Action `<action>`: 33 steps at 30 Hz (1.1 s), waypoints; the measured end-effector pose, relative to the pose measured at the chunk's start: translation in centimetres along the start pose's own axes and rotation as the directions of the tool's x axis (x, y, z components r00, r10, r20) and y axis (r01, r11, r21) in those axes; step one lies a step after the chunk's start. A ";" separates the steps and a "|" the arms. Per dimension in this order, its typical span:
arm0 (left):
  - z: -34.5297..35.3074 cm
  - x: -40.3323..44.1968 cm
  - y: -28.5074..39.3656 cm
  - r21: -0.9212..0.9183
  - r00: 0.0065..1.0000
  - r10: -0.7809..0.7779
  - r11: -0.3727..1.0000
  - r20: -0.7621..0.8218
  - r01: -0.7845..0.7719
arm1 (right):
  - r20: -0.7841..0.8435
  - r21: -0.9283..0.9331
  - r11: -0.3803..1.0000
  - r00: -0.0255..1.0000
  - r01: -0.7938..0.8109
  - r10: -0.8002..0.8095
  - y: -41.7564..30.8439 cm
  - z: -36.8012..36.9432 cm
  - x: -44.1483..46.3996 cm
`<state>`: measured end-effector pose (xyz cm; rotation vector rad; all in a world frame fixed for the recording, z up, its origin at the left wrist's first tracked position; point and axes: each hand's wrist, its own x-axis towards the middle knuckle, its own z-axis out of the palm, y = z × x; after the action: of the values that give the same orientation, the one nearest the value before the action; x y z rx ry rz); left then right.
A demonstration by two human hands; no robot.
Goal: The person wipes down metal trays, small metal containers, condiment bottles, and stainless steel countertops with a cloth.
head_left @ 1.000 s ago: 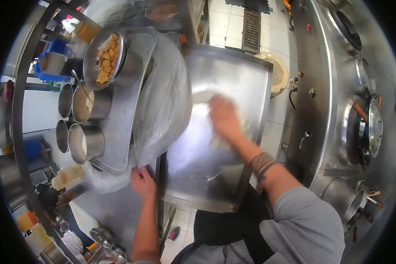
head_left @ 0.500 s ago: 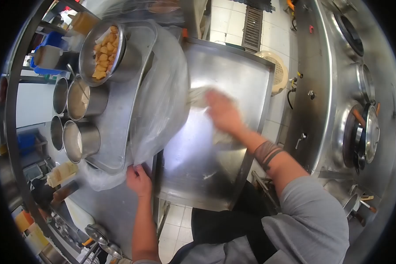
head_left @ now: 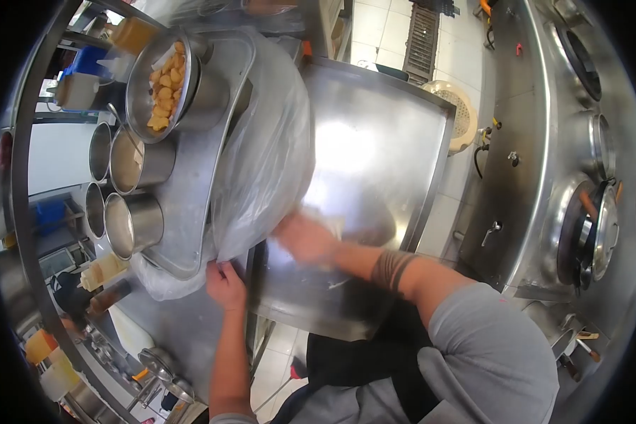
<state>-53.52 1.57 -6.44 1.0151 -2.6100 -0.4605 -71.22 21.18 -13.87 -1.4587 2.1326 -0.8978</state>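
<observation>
My right hand point(head_left: 305, 237), blurred by motion, lies low over the steel table point(head_left: 374, 141), close to the clear plastic sheet point(head_left: 265, 148). A pale cloth point(head_left: 328, 225) shows beside and under it; the fingertips are smeared. My left hand point(head_left: 226, 284) pinches the lower edge of the plastic at the near corner of a metal tray point(head_left: 184, 205). On that tray stand a steel bowl of golden fried pieces point(head_left: 166, 88) and steel pots point(head_left: 133, 225), one with a spoon handle sticking out.
Along the right runs a steel stove counter point(head_left: 512, 205) with taps, pans and a lid point(head_left: 604, 240). A beige stool point(head_left: 456, 116) stands on the tiled floor beyond the table. Shelves with bottles and containers line the left, with a white board point(head_left: 128, 328) lower down.
My right hand has swept across the table toward me and to the left, with the pale cloth. My left hand stays at the plastic's edge. The view has shifted slightly.
</observation>
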 end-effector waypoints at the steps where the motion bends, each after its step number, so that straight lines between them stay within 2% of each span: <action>1: -0.1 0.0 -0.3 -0.014 0.999 0.037 0.999 -0.012 -0.037 | 0.000 -0.004 1.000 1.000 -0.003 0.003 0.8 -0.6 -0.7; 3: -0.1 0.0 -0.5 -0.040 1.000 0.001 0.999 0.021 0.000 | -0.029 0.035 0.971 0.971 0.237 -0.236 3.8 -1.7 -1.2; 4: -0.3 -0.1 -0.7 -0.052 0.998 -0.035 0.998 0.057 0.038 | -0.086 -0.032 0.999 0.996 -0.036 0.034 5.1 -5.3 0.5; 5: -0.6 -0.1 -0.8 -0.055 0.997 -0.028 0.998 0.068 0.032 | -0.153 -0.020 0.996 0.985 -0.087 0.083 9.2 -8.2 2.6; 6: -0.7 -0.1 -0.6 -0.046 0.997 -0.039 0.998 0.060 0.042 | -0.191 -0.297 0.947 0.979 -0.125 0.069 12.9 -12.2 4.6; 7: -0.5 -0.1 -0.6 -0.040 0.997 -0.048 0.998 0.058 0.050 | -0.235 -0.374 0.913 0.969 -0.161 0.075 16.7 -14.7 5.8; 8: -0.2 -0.2 -0.9 -0.053 0.996 -0.038 0.998 0.074 0.042 | -0.351 -0.600 0.779 0.935 -0.183 -0.051 21.3 -15.1 6.6; 9: 0.0 -0.2 -1.5 -0.072 0.999 -0.009 0.997 0.031 0.011 | -0.350 -0.606 0.770 0.936 -0.198 -0.035 22.4 -15.9 6.2; 10: 0.1 0.1 -1.1 -0.087 1.000 0.016 0.996 -0.017 -0.017 | -0.468 -0.456 0.849 0.884 -0.266 0.026 22.8 -16.3 6.1; 11: -0.3 0.1 -0.8 -0.090 0.999 -0.004 0.996 0.034 0.008 | -0.564 -0.291 0.906 0.820 -0.307 0.097 22.9 -16.5 5.9; 12: -0.4 0.0 -0.5 -0.095 0.999 -0.014 0.995 0.040 0.018 | -0.554 -0.296 0.905 0.827 -0.306 0.099 22.5 -16.2 4.6; 14: -0.7 0.1 -0.2 0.018 0.998 0.058 0.998 -0.004 -0.058 | -0.571 -0.441 0.669 0.762 -0.599 0.305 21.2 -15.6 -0.9; 16: -1.1 0.5 0.6 0.017 0.998 0.013 1.000 0.055 -0.014 | -0.730 -0.318 0.557 0.573 -0.768 0.373 22.1 -15.3 -6.2; 17: -1.4 0.4 0.7 0.036 0.994 -0.038 0.999 0.107 0.034 | -0.725 -0.322 0.553 0.576 -0.768 0.378 22.6 -15.9 -7.8; 19: -1.1 0.5 0.0 0.057 0.995 -0.020 0.998 0.093 0.015 | -0.669 -0.173 0.516 0.484 -0.839 0.564 21.6 -17.3 -8.1; 20: -0.9 0.3 -0.3 0.067 0.998 0.007 0.998 0.069 -0.011 | -0.651 -0.175 0.524 0.497 -0.834 0.573 20.8 -16.7 -7.7; 21: -0.8 0.2 -0.2 0.077 0.997 -0.005 0.997 0.076 -0.001 | -0.673 -0.146 0.478 0.441 -0.866 0.593 19.9 -16.0 -7.4; 22: -0.4 0.3 0.3 0.048 1.000 0.021 0.999 0.014 -0.021 | -0.704 -0.117 0.433 0.382 -0.894 0.599 19.2 -15.6 -6.8; 23: -0.1 0.5 0.7 0.020 0.997 0.046 0.999 -0.054 -0.045 | -0.782 -0.097 0.431 0.336 -0.897 0.524 18.6 -12.8 -6.2; 24: 0.0 0.7 1.0 0.019 0.997 0.044 0.999 -0.061 -0.043 | -0.791 -0.197 0.463 0.419 -0.864 0.445 16.1 -9.8 -5.9; 26: -0.5 0.5 1.4 0.077 1.000 0.007 0.997 -0.008 -0.007 | -0.567 -0.342 0.601 0.669 -0.722 0.481 8.3 -3.2 -5.7; 27: -0.4 0.5 1.2 0.080 1.000 0.001 0.997 -0.010 0.000 | -0.403 -0.238 0.744 0.761 -0.624 0.509 2.8 0.2 -5.8; 28: -0.6 0.5 1.3 0.074 1.000 0.004 0.997 -0.017 -0.002 | -0.285 -0.260 0.852 0.879 -0.455 0.382 -1.4 4.6 -7.0; 29: -0.9 0.5 1.5 0.051 1.000 -0.012 0.999 0.008 0.011 | -0.118 -0.161 0.935 0.947 -0.315 0.299 -6.2 5.7 -8.5; 31: -1.5 0.2 1.6 0.022 0.999 -0.028 0.999 0.028 0.027 | -0.063 -0.116 0.990 0.996 -0.077 0.070 -9.9 9.6 -11.4; 32: -1.8 0.1 1.2 -0.028 0.998 0.020 0.999 0.065 -0.019 | -0.061 -0.125 0.990 0.996 -0.070 0.063 -9.3 9.0 -12.0; 33: -2.1 -0.2 0.7 -0.072 0.993 0.067 0.996 0.102 -0.060 | 0.021 -0.086 0.995 0.998 -0.056 0.058 -7.4 7.7 -13.1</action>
<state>-52.96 1.79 -4.30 0.9061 -2.6891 -0.5985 -56.44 29.30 -14.51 -1.4342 2.2081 -0.7739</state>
